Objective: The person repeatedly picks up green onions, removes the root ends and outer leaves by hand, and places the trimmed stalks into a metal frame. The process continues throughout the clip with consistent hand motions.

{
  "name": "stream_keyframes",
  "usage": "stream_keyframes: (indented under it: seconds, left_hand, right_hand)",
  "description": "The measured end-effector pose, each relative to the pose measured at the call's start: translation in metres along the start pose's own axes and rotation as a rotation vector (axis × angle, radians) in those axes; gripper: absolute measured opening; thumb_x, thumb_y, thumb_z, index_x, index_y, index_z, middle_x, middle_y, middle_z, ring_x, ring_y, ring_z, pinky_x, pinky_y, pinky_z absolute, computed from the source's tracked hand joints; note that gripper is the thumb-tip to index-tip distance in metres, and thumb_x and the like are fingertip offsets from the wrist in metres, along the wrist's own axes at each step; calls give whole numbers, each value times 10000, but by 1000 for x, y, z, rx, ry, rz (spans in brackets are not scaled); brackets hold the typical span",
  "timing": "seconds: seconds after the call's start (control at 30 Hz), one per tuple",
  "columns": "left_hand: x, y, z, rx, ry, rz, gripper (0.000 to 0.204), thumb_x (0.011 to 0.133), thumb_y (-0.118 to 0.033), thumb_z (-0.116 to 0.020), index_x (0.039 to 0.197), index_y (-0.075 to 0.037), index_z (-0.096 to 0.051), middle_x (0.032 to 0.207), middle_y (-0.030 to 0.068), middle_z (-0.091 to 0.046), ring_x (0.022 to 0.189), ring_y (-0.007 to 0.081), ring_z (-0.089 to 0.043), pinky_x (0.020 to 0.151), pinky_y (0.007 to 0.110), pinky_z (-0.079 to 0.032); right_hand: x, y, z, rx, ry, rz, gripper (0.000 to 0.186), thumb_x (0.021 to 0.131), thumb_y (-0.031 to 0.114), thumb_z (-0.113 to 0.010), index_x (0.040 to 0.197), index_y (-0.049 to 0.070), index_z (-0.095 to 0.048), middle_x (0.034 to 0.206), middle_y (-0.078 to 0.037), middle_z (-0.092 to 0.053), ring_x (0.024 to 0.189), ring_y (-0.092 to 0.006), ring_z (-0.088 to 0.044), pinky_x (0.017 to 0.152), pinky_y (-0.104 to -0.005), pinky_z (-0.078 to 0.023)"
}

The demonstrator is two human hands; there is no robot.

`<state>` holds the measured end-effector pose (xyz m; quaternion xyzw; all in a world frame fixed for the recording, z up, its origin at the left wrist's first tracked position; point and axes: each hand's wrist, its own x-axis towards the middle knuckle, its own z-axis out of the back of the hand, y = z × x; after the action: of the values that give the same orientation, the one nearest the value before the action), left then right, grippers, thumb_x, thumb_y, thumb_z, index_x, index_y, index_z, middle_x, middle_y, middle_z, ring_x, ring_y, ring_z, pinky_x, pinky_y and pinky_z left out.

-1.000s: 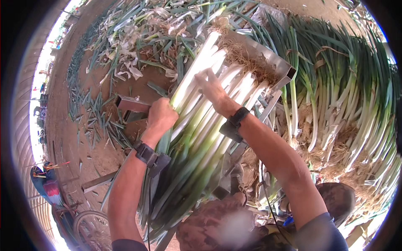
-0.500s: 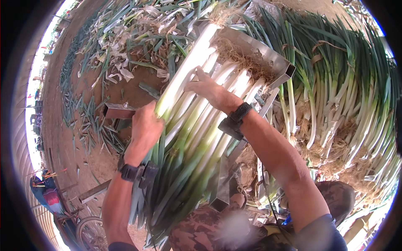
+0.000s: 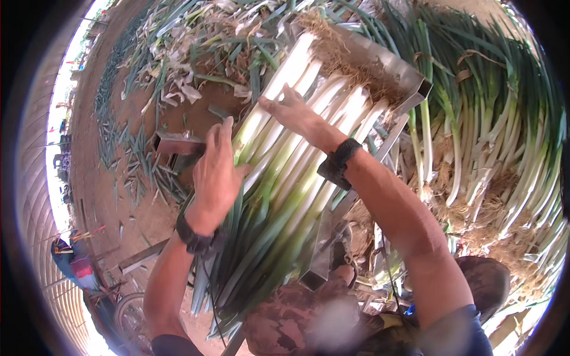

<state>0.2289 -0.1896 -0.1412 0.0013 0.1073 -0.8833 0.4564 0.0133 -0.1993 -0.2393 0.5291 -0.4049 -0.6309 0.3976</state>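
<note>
Several leeks (image 3: 297,148) lie side by side on a metal rack (image 3: 380,56), white stalks toward the far end and green leaves hanging toward me. Their brown roots (image 3: 350,65) bunch against the rack's far plate. My left hand (image 3: 217,175) is at the bundle's left edge, fingers stretched and apart, its thumb beside the leftmost leek. Over the white stalks, my right hand (image 3: 294,115) has its thumb and fingers spread, its fingertips at the leftmost leek's shaft. Neither hand is closed around a stalk. Both wrists wear dark bands.
A large heap of untrimmed leeks (image 3: 487,118) lies on the right. Peeled leaf scraps (image 3: 172,65) cover the ground at the far left. A metal bracket (image 3: 178,144) juts out left of the rack. My camouflage-clad knee (image 3: 484,282) is at the lower right.
The leftmost leek, earlier gripped by my left hand with its roots sticking out past the rack, now lies lower among the others. My left hand has opened off it.
</note>
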Motion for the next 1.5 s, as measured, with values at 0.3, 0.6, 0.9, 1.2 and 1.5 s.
stream_keyframes:
  seconds: [0.3,0.6,0.9,1.2,1.5]
  left_hand:
    - [-78,28,30,397,153,103,1102,795,-160,-842,1653,-108,-153,1611,248,-300,1375,513,-406,1161,582,-314]
    - [-59,76,8,-44,308,13,1152,791,-158,-858,1648,-124,-90,1573,302,-310,1410,507,-382,1175,528,-355]
    - [-68,65,10,69,241,47,1085,884,-341,-798,1659,-127,-70,1573,293,-331,1431,492,-368,1189,522,-347]
    - [-64,64,3,112,217,100,1031,898,-380,-773,1634,-87,-113,1525,292,-384,1299,561,-465,1074,626,-408]
    - [-64,72,-11,126,250,143,1050,906,-358,-767,1642,-102,-63,1521,300,-352,1282,551,-460,1067,624,-404]
  right_hand:
    - [9,15,-18,-106,-145,-14,804,1013,506,-591,1522,-50,-314,1395,-431,-376,1278,-616,-462,1050,-548,-476]
    - [12,14,-22,-225,-270,-20,730,996,507,-612,1432,-65,-488,1356,-420,-446,1245,-570,-530,1039,-530,-518]
    - [-86,-20,16,320,37,254,588,1003,357,-664,1413,-50,-553,1300,-226,-663,1176,-308,-660,1014,-384,-526]
    - [-85,12,3,-166,123,65,379,974,392,-672,996,26,-765,838,-137,-739,735,-254,-731,754,-383,-571]
    - [-33,58,-58,-673,19,119,678,812,730,-695,861,60,-792,677,-145,-689,643,-326,-687,621,-421,-517]
